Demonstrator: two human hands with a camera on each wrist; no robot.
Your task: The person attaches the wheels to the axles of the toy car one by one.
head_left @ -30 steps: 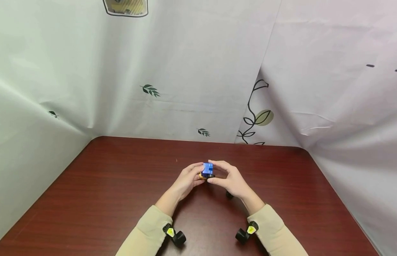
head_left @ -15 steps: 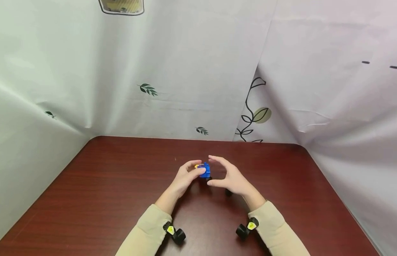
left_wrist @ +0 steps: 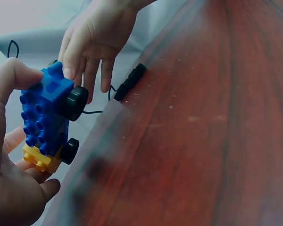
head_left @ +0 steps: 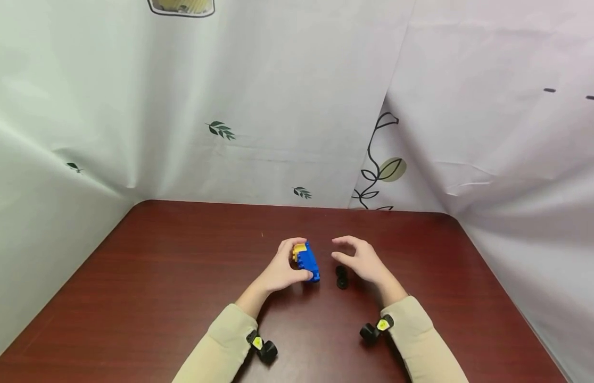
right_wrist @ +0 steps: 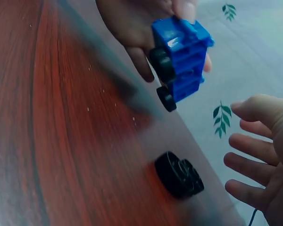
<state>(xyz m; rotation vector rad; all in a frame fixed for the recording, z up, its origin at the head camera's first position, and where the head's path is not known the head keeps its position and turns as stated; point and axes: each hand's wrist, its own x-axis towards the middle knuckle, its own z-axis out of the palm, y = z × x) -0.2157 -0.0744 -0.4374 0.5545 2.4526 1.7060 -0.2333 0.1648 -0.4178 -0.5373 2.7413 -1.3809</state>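
My left hand (head_left: 281,270) pinches a blue toy-brick car (head_left: 308,262) between thumb and fingers. A yellow brick (left_wrist: 41,159) is joined to one end of its studded blue body. Along one side of the car, a black wheel (left_wrist: 76,103) sits near each end. In the right wrist view, its ribbed blue side (right_wrist: 186,68) faces the camera. My right hand (head_left: 366,260) is apart from the car, fingers loosely bent with nothing between them. Just below that hand, loose black wheels (right_wrist: 179,175) lie close together on the table.
The dark red wooden table (head_left: 182,308) reaches back to a pale wall sheet (head_left: 278,96) printed with leaves. A black wrist camera (head_left: 266,352) is strapped on the left sleeve, another camera (head_left: 370,333) on the right one.
My right hand has drawn away from the car to the right. My left hand has turned the car, whose blue body now lies lengthwise in the head view. The loose wheels show more fully.
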